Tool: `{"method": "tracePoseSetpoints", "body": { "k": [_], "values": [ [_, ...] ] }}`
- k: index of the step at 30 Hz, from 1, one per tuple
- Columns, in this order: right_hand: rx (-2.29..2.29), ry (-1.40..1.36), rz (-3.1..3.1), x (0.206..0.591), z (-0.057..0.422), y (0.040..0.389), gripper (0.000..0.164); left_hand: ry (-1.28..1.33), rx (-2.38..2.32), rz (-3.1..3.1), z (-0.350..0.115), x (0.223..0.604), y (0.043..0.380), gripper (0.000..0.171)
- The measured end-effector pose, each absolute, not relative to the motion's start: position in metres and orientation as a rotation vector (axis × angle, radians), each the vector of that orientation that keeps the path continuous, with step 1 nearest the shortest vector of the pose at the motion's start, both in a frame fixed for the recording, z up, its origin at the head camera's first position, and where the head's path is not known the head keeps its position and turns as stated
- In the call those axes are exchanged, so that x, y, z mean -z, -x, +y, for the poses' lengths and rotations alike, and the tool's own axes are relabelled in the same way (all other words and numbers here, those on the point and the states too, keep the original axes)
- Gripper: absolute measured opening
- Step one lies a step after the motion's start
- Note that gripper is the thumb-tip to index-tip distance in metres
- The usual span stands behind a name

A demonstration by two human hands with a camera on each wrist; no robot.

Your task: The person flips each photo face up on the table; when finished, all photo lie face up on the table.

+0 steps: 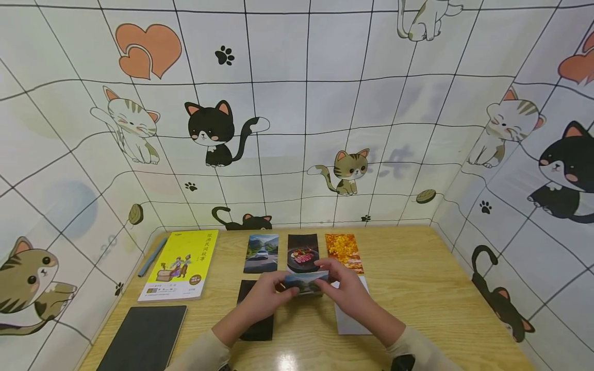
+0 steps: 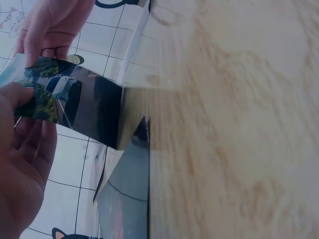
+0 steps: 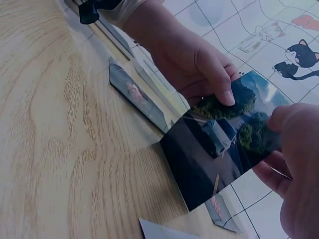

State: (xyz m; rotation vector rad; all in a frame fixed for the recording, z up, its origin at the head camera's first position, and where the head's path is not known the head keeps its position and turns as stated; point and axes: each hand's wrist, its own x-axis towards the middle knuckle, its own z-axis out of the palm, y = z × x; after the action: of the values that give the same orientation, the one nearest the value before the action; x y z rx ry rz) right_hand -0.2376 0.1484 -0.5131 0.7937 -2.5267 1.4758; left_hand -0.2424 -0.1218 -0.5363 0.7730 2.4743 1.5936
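Both hands hold a photo card [image 1: 303,282] of a car on a mountain road, raised and tilted above the table. My left hand [image 1: 268,294] pinches its left side, thumb on the picture [image 3: 214,137]. My right hand [image 1: 345,288] pinches the other side, its thumb also on the printed face. Behind them lie another car-and-road photo card [image 1: 261,253], a grilled-meat photo card [image 1: 303,252] partly covered by the hands, and an autumn-leaves photo card [image 1: 342,247]. A black card [image 1: 257,324] lies beneath my left forearm, and a white card [image 1: 347,317] beneath my right.
At the left of the wooden table [image 1: 417,288] lie a yellow book [image 1: 185,263], a blue-grey pen [image 1: 152,257] and a black notebook [image 1: 144,337]. A cat-print cloth wall [image 1: 278,108] borders the table at the back and sides.
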Motion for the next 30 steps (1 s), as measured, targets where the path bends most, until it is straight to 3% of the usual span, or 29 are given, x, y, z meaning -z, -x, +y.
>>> {"method": "tracePoseSetpoints", "body": {
  "k": [15,19,24,30],
  "values": [
    [-1.888,-0.486,-2.474,0.521,0.155,0.235,0.028,-0.658,-1.753,2.314,-0.12,0.533,0.241,0.017],
    [-1.943,-0.43,-2.466,0.521,0.155,0.236,0.031,-0.561,-1.85,2.296,-0.121,0.532,0.236,0.025],
    [-1.984,-0.33,-2.456,0.52,0.155,0.237,0.04,-0.482,-1.965,2.223,-0.123,0.531,0.231,0.051],
    [-2.053,-0.335,-2.417,0.524,0.154,0.238,0.053,-0.434,-1.951,2.266,-0.124,0.533,0.226,0.062]
  ]
}}
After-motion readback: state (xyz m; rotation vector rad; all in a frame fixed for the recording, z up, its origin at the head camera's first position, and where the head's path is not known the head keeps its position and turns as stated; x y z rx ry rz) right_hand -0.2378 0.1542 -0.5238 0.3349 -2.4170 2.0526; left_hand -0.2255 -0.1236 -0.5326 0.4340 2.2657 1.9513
